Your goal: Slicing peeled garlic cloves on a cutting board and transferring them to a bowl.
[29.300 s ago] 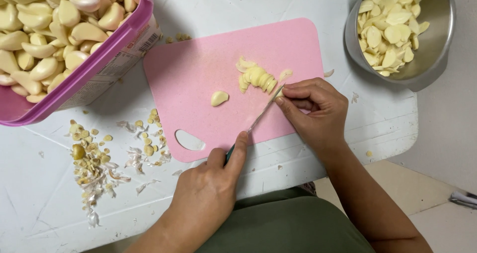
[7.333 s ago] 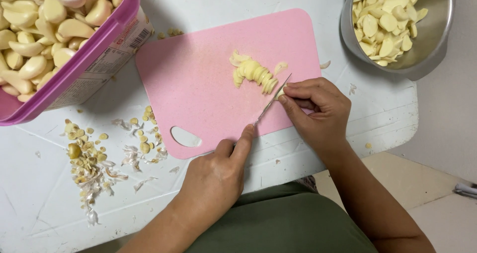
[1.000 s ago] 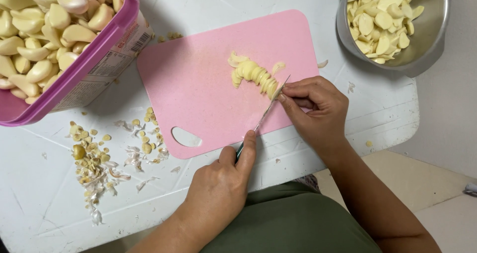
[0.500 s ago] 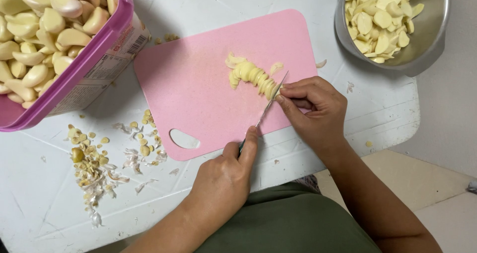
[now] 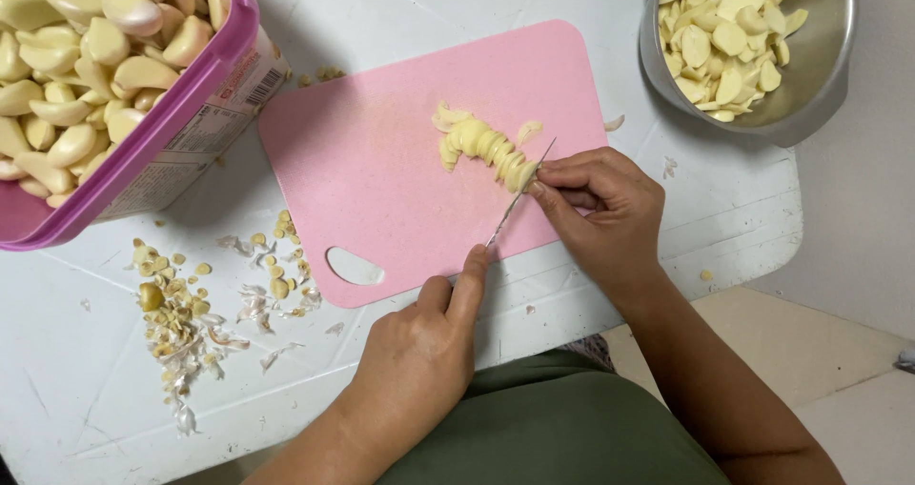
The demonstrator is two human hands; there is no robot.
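head view: one knife (image 5: 515,202) gripped in left hand (image 5: 424,352), right hand (image 5: 605,209) pinching one garlic row (image 5: 481,147), one pink board (image 5: 400,151)

A white table (image 5: 667,256) fills most of the view, its surface scuffed and creased; right of the table lies pale beige floor (image 5: 839,342); light is soft and even.
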